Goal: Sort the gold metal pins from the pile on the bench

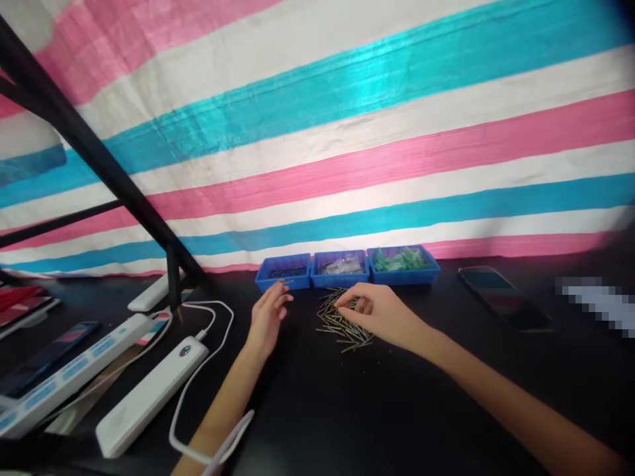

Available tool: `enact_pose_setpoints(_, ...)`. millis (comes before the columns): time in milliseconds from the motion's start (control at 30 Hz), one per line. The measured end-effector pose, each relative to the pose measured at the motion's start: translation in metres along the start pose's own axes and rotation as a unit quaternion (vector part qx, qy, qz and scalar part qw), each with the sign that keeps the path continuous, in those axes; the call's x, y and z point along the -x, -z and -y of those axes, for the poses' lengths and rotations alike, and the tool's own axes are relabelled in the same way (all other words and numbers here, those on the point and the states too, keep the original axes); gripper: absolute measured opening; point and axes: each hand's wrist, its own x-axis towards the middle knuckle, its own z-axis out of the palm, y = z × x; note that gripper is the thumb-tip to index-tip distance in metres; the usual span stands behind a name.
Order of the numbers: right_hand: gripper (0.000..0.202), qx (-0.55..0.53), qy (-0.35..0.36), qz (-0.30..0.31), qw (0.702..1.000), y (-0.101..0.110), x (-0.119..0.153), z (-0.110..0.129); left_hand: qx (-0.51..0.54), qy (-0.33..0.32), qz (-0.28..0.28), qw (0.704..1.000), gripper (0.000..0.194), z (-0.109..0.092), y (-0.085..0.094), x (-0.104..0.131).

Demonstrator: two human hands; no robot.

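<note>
My left hand is raised just in front of the left blue bin, its fingertips closed on what looks like a thin drill bit. A loose pile of thin gold-and-silver drill bits lies on the black table. Over the pile's right side is my right hand, thumb and forefinger pinched together; whatever may be between them is too small to make out. The left bin holds a few thin dark pieces. Clear plastic pieces fill the middle blue bin, and green ones the right blue bin.
A white power bank with a looping white cable lies at left, beside a power strip and a phone. A black metal frame slants there. Another phone lies right. Striped sheeting hangs behind.
</note>
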Motion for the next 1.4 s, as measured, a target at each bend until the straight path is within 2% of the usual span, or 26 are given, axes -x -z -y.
enact_pose_setpoints(100,0.015,0.015,0.006,0.008,1.0,0.003,0.002,0.002,0.022,-0.003,-0.038,0.999,0.024,0.0,0.014,-0.014)
enact_pose_setpoints(200,0.014,0.027,0.019,0.008,0.999,0.006,0.003,0.004,0.033,-0.013,-0.045,0.998,0.025,0.001,0.023,-0.022)
enact_pose_setpoints(333,0.014,0.057,0.028,0.018,0.998,0.009,0.005,0.005,0.031,-0.018,-0.005,0.999,0.035,-0.001,0.024,-0.024)
enact_pose_setpoints(467,0.016,0.126,0.01,0.076,0.989,0.01,0.008,0.002,0.026,-0.034,0.061,0.997,0.039,-0.007,0.024,-0.021)
enact_pose_setpoints(533,0.024,0.189,0.005,0.112,0.976,0.01,0.011,0.0,0.029,-0.041,0.085,0.995,0.04,-0.009,0.024,-0.018)
enact_pose_setpoints(600,0.045,0.257,-0.003,0.165,0.952,0.01,0.014,-0.002,0.02,-0.04,0.099,0.994,0.042,-0.009,0.02,-0.014)
enact_pose_setpoints(700,0.075,0.332,-0.037,0.252,0.908,0.008,0.017,-0.004,-0.07,-0.059,0.131,0.987,0.042,-0.003,0.009,-0.002)
enact_pose_setpoints(767,0.082,0.363,-0.055,0.269,0.89,0.005,0.017,-0.006,-0.187,-0.091,0.176,0.962,0.031,0.005,-0.001,0.009)
enact_pose_setpoints(800,0.081,0.373,-0.059,0.266,0.887,0.004,0.016,-0.007,-0.252,-0.11,0.209,0.939,0.025,0.009,-0.006,0.015)
enact_pose_setpoints(900,0.079,0.381,-0.057,0.252,0.888,0.002,0.015,-0.009,-0.414,-0.188,0.293,0.841,0.023,0.02,-0.016,0.03)
enact_pose_setpoints(933,0.078,0.381,-0.057,0.248,0.889,0.002,0.015,-0.01,-0.452,-0.205,0.304,0.813,0.024,0.021,-0.018,0.033)
enact_pose_setpoints(1000,0.079,0.378,-0.057,0.244,0.891,0.002,0.014,-0.01,-0.513,-0.229,0.285,0.777,0.024,0.021,-0.016,0.034)
enact_pose_setpoints(1133,0.079,0.375,-0.064,0.246,0.892,0.003,0.014,-0.009,-0.585,-0.271,0.153,0.749,0.025,0.015,0.001,0.018)
enact_pose_setpoints(1167,0.078,0.375,-0.067,0.248,0.891,0.003,0.014,-0.009,-0.595,-0.28,0.135,0.741,0.026,0.015,0.005,0.012)
enact_pose_setpoints(1300,0.078,0.385,-0.07,0.245,0.887,-0.001,0.014,-0.01,-0.633,-0.279,0.152,0.706,0.036,0.025,0.018,-0.006)
enact_pose_setpoints(1400,0.077,0.392,-0.061,0.237,0.887,-0.004,0.015,-0.012,-0.642,-0.261,0.174,0.7,0.041,0.036,0.018,-0.011)
